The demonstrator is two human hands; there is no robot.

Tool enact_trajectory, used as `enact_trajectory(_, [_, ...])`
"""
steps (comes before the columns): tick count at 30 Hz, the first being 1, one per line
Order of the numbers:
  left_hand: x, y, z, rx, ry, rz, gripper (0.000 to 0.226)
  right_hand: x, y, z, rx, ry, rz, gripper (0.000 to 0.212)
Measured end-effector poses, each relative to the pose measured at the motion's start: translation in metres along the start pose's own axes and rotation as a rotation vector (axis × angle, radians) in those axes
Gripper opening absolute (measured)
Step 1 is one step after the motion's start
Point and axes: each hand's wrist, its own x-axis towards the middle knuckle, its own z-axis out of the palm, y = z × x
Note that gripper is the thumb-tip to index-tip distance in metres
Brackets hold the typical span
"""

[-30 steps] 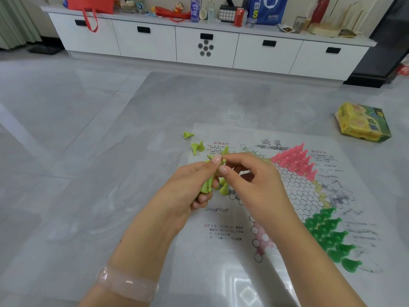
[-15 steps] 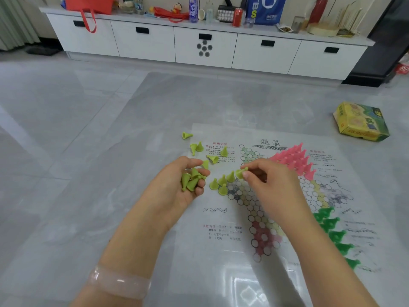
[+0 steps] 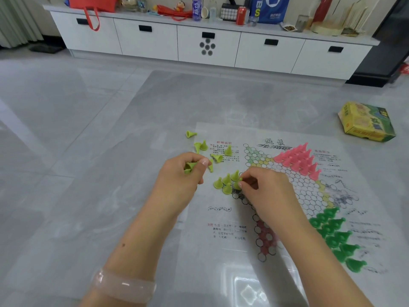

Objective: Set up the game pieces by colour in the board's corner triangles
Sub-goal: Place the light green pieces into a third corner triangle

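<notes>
A paper game board (image 3: 294, 196) with a star of circles lies on the floor. Pink cone pieces (image 3: 297, 159) fill its far triangle and dark green cones (image 3: 334, 233) fill the right one. Several lime cones (image 3: 225, 182) stand upright in the left triangle. My right hand (image 3: 263, 189) pinches one lime cone (image 3: 239, 182) at the edge of that group. My left hand (image 3: 179, 173) grips a few lime cones (image 3: 189, 167) just left of the board. More loose lime cones (image 3: 202, 146) lie beyond it.
A yellow game box (image 3: 365, 121) lies on the floor at the right. A long white cabinet (image 3: 208, 44) with bottles, cans and bags on top runs along the far wall. Grey glossy floor tiles surround the board.
My hands have parted. The right hand carried a lime cone down to the standing group in the left triangle. The left hand has curled its fingers over the cones it holds.
</notes>
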Motion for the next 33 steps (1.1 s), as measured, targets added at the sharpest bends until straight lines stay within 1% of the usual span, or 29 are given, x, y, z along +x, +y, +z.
enact_trajectory(5, [-0.001,0.002,0.0,-0.013,0.01,0.007,0.023,-0.001,-0.002,0.001,-0.025,0.01,-0.025,0.01])
enact_trajectory(10, [-0.001,0.001,-0.001,-0.019,0.003,-0.023,0.017,0.0,-0.001,0.003,-0.054,0.012,-0.044,0.011])
enact_trajectory(17, [0.002,-0.005,-0.005,-0.014,0.078,-0.03,0.013,0.001,0.001,0.004,-0.059,-0.003,-0.059,0.011])
enact_trajectory(22, [0.003,-0.007,-0.005,-0.045,0.036,-0.04,0.012,0.001,0.001,0.004,-0.068,0.007,-0.072,0.012])
enact_trajectory(28, [0.001,0.001,-0.005,-0.184,-0.024,-0.091,0.012,-0.001,0.001,0.004,-0.074,0.02,-0.08,0.013])
enact_trajectory(31, [0.0,0.004,-0.004,-0.288,-0.037,-0.099,0.022,-0.003,0.001,0.0,-0.025,0.032,-0.068,0.013])
enact_trajectory(33, [0.0,0.005,-0.004,-0.378,-0.058,-0.115,0.029,-0.004,-0.001,-0.005,0.044,0.075,-0.061,0.009])
